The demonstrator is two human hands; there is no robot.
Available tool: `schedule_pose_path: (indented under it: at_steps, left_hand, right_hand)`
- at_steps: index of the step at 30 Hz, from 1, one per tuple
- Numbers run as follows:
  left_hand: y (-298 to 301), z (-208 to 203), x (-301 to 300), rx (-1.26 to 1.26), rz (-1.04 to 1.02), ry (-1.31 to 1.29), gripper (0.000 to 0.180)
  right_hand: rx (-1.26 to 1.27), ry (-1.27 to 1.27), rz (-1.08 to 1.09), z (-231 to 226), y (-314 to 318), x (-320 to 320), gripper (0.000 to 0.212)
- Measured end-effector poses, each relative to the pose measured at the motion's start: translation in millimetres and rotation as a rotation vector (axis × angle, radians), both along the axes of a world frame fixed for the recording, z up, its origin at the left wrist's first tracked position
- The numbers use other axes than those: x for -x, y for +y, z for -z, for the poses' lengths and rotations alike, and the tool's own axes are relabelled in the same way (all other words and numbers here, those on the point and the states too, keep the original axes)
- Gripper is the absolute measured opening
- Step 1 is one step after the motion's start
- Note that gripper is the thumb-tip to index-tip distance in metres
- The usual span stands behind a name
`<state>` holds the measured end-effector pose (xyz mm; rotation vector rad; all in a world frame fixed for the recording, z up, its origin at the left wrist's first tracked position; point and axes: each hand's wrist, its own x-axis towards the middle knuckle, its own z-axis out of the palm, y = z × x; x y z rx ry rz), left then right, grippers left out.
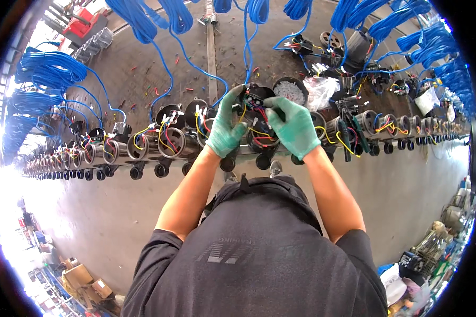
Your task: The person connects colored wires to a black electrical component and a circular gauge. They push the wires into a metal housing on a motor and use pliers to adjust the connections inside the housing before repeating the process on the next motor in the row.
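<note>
My left hand (227,125), in a green-and-white work glove, grips the side of a small black round housing (259,91). A blue cable (247,55) runs down into that housing, and red, yellow and dark wires come out of it. My right hand (295,128), gloved alike, has its thumb and fingers bent together at the housing's wires; what lies between the fingertips is too small to make out. Below both hands a grey cylindrical motor casing (263,139) stands at the bench edge, wires rising from its open top.
Several similar casings (172,141) line the bench edge on both sides. Dark-handled pliers (349,124) lean right of my right hand. Behind it are a bowl of small clear pieces (291,91) and a plastic bag (321,92). Coiled blue cables (137,18) hang overhead; wire scraps litter the bench (127,74).
</note>
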<state>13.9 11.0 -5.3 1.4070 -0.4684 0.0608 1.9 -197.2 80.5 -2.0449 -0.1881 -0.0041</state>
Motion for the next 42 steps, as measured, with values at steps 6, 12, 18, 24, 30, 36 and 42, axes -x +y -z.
schedule_pose_path:
  at_steps: [6,12,18,24,30,36,42]
  left_hand:
    - [2,-6,2,-0.031,0.029,-0.006,0.087]
    - [-3,-20,7,-0.058,-0.021,0.006,0.090]
    - [0,-16,5,0.030,0.058,0.047,0.091]
    - [1,-24,6,0.067,0.022,0.128,0.054]
    - [-3,-21,4,-0.248,-0.046,-0.082,0.051]
    - [-4,-11,-1,-0.546,-0.125,-0.348,0.043]
    - [-9,-12,2,-0.352,-0.073,-0.092,0.027]
  right_hand:
    - [0.167,0.113,-0.086,2,26,-44,0.035]
    - [0.059,0.094,-0.047,12,37,-44,0.033]
    - [0.076,0.121,-0.030,-6,13,-29,0.025]
    - [0.207,0.162,-0.123,5,-23,-1,0.019]
    - [0.194,0.002,-0.195,19,-16,10,0.014]
    - [0.309,-0.252,-0.317,13,-10,11,0.014]
    - [0.408,-0.318,-0.191,6,-1,12,0.014]
